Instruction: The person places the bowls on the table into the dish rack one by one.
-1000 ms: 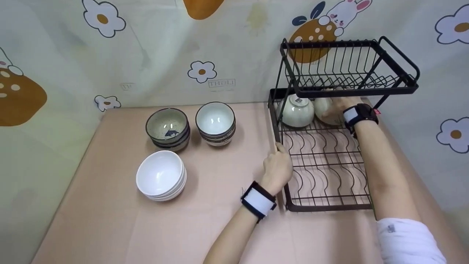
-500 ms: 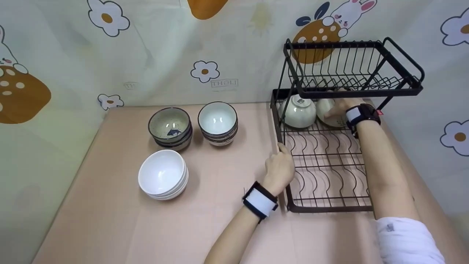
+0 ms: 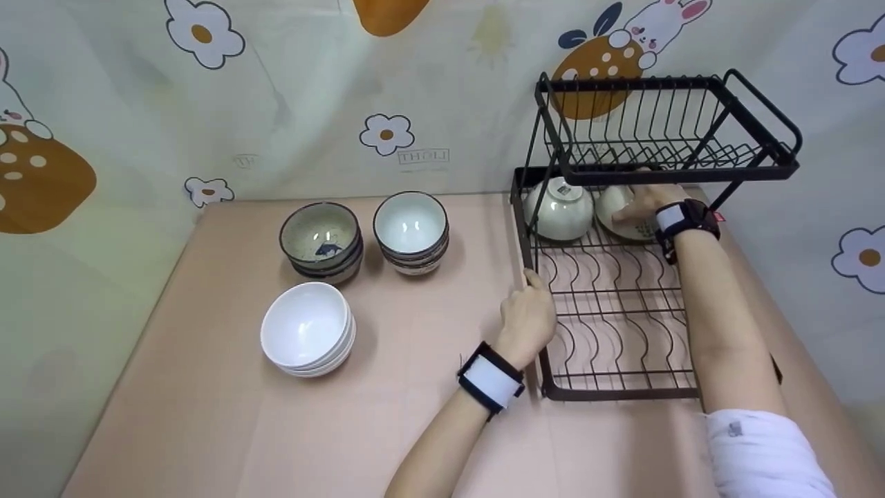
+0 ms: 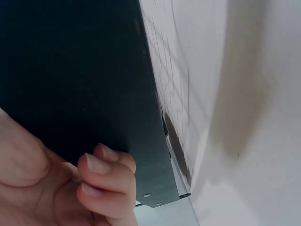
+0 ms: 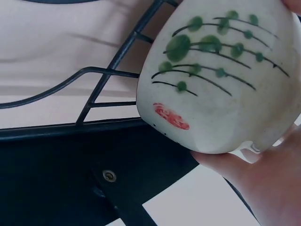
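Observation:
My right hand [image 3: 646, 200] grips a pale bowl [image 3: 612, 207] under the upper shelf of the black dish rack [image 3: 622, 395]. The right wrist view shows this bowl [image 5: 211, 84] close up, with green dots, dark lines and a red mark, standing against the rack's wires; part of my hand [image 5: 268, 183] shows at its lower right. Just left of it, a second pale bowl [image 3: 561, 211] lies upside down on the lower tier. My left hand [image 3: 527, 318] holds the rack's left side rim, and its curled fingers [image 4: 113, 181] touch the dark side panel [image 4: 94, 84].
On the table [image 3: 429, 415] to the left stand three stacks: grey-green bowls [image 3: 318, 235], pale dark-rimmed bowls [image 3: 409, 225] and white bowls [image 3: 306, 325]. The rack's upper shelf [image 3: 677, 173] overhangs the back of the lower tier. A patterned cloth [image 3: 297, 90] hangs behind.
My right hand and the bowl in it have shifted very slightly, and more of the bowl's green pattern shows. The bowl beside it has edged left. My left hand keeps its hold on the rim.

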The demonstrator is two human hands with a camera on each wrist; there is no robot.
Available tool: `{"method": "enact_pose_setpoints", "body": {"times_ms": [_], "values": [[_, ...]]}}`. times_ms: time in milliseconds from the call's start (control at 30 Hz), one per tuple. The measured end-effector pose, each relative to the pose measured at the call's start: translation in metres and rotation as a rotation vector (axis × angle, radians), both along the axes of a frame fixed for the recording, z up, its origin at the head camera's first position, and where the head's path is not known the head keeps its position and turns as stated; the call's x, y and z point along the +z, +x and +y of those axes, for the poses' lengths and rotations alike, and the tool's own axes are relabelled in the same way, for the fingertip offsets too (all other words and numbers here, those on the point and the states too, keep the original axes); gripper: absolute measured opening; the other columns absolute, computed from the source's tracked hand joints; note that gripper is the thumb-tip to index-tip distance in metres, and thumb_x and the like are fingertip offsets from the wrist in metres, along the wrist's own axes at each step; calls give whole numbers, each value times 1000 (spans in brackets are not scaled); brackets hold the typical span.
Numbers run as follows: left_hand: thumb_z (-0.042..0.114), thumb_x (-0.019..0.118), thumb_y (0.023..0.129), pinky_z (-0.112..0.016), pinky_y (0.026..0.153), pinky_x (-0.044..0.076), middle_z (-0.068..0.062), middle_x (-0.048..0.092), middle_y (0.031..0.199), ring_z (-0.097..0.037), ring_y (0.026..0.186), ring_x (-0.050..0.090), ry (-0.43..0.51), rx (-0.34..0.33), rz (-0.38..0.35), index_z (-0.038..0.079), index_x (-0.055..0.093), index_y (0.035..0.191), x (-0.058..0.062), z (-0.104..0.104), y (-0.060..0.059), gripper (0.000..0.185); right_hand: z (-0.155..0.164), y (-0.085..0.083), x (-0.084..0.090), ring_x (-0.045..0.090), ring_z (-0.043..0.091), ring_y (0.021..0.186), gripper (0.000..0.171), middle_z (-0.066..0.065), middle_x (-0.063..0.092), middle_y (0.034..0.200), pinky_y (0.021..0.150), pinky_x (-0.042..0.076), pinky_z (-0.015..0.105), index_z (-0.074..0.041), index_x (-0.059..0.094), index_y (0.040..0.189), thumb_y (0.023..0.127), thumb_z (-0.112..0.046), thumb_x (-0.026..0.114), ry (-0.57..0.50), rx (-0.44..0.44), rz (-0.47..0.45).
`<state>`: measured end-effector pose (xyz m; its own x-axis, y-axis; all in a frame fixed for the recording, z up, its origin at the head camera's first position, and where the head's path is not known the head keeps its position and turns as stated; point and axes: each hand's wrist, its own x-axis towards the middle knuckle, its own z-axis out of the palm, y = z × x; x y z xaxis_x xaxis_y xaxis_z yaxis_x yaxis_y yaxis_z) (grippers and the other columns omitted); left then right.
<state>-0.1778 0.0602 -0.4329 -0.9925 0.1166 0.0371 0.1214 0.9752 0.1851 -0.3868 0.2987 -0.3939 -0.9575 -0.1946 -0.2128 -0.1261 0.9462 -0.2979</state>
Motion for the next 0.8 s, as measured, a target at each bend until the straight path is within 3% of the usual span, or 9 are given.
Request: {"method": "enact_pose_setpoints", "body": {"times_ms": [300,467,567,800], "values": [[11,62,96,-24,47,50,-5,69,76,-16,61,65,13,3,14,-13,48,142,-1,0,0,54,-2,2,1,53,53,106,92,39,45,130,85,51,66,10,32,149,81,-31,78,-38,18,0],[11,62,96,-26,50,52,-6,70,78,-18,65,67,27,0,-17,-14,45,144,0,1,0,57,-2,6,4,51,60,112,89,40,41,137,89,47,72,5,35,151,82,-31,78,11,45,9],[10,62,96,-26,50,53,-6,71,79,-19,66,68,35,-3,-49,-15,43,145,0,1,-1,59,-3,7,4,52,59,112,84,37,43,135,89,47,72,2,42,148,81,-31,80,49,71,55],[10,59,98,-29,52,55,-9,74,86,-22,69,70,50,-1,-38,-16,43,144,0,0,-1,56,-8,14,-3,54,51,109,72,32,53,122,87,49,70,-1,55,136,78,-33,83,146,161,287]]}}
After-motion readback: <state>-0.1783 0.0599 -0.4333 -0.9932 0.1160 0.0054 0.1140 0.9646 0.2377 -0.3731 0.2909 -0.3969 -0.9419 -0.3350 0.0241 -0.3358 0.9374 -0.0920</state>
